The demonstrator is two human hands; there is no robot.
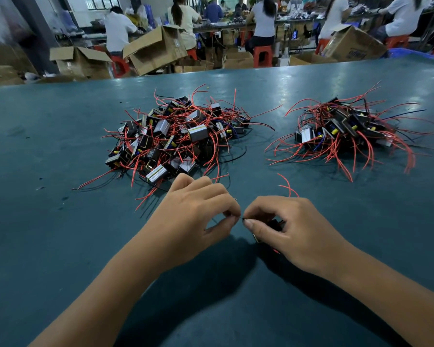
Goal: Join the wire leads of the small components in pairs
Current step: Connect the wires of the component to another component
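My left hand and my right hand meet fingertip to fingertip low over the teal table. Both pinch the ends of thin black wire leads between thumb and forefinger. A small dark component sits tucked under my right palm, mostly hidden. Red leads curl up from behind my right hand. A big heap of small box-shaped components with red and black leads lies just beyond my left hand. A smaller heap lies to the right.
Past the table's far edge stand open cardboard boxes and red stools, with several people seated at benches, backs turned. A blue bin shows at the far right.
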